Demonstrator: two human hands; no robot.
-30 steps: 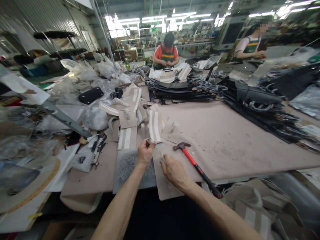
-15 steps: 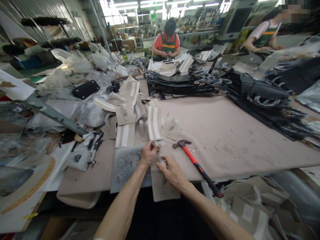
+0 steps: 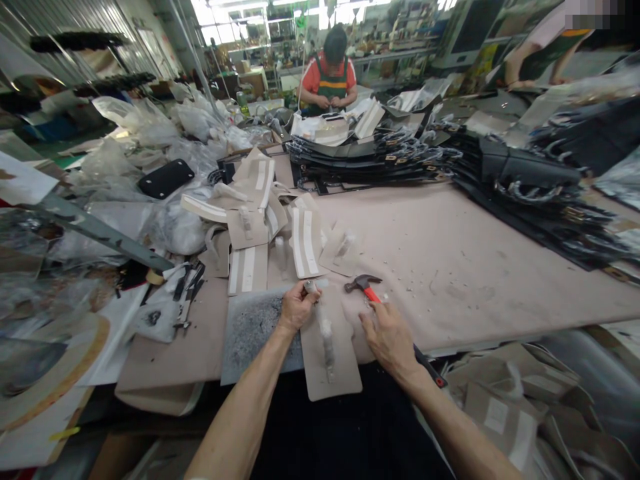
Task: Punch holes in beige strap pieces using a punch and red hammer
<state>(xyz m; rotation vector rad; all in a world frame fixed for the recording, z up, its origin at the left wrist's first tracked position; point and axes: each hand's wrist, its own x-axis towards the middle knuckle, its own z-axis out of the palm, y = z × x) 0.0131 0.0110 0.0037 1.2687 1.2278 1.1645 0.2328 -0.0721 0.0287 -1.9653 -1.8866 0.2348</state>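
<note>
With fingers closed in a pinch, my left hand (image 3: pixel 299 305) holds a small whitish cylindrical piece (image 3: pixel 311 287) at the top end of a beige panel (image 3: pixel 345 377). A plastic-wrapped strip (image 3: pixel 327 340), like a bag handle, runs down the middle of that panel, whose lower end sticks out past the table edge. My right hand (image 3: pixel 393 337) lies over the red and black handle of a claw hammer (image 3: pixel 364 283), fingers curled on it, thumb apart on the near side. The hammer still rests on the table. Part of its grip is hidden under my palm.
Several beige panels with white strips (image 3: pixel 249 267) are heaped beyond my left hand. A speckled grey plate (image 3: pixel 250 340) lies beside it. Stacked black bag pieces (image 3: pixel 340 170) stand at the back. Another person (image 3: pixel 330 80) works across the table; a second is at the right.
My right hand has left the beige panel and moved right onto the hammer handle, uncovering the wrapped strip. My left hand keeps its pinch in nearly the same place.
</note>
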